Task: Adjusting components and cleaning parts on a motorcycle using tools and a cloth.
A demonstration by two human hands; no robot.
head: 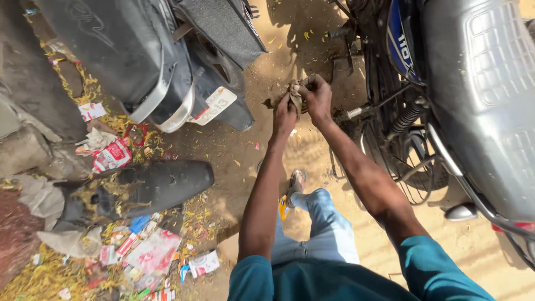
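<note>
Both my arms reach forward over sandy ground. My left hand (284,114) and my right hand (317,97) grip the same dirty brownish rag (295,95), bunched between them at chest height. The rag hangs beside the rear wheel (390,145) of a motorcycle (479,83) on the right. My legs in light blue jeans (326,223) and a sandalled foot (297,181) show below the hands.
A black scooter rear with a white number plate (214,105) stands at upper left. A loose black plastic panel (150,187) lies on the ground among paper litter (150,253) and yellow leaves. Bare sand lies between the two vehicles.
</note>
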